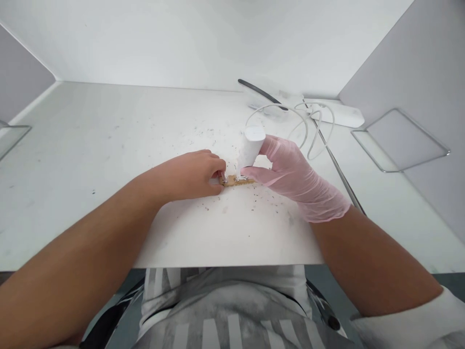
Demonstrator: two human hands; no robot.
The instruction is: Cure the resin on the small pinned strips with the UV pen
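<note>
My bare left hand (201, 174) rests on the table, with thumb and fingers closed around the left end of a small wooden-coloured strip (231, 181). Shiny silvery bits sit along the strip. In a thin pink glove, my right hand (285, 167) is wrapped round a white hand-held device (252, 145) with a rounded flat top, held upright and slightly tilted. Its lower end is over the strip; whether it touches cannot be made out. The strip's right end lies partly behind my right thumb.
Dark crumbs (254, 201) are scattered on the white table (90, 135). A white cable (305, 126) loops behind my right hand near a white oblong block (341, 115). At the back are a dark curved strip (259, 90) and clear plastic. A metal frame (385, 171) leans right.
</note>
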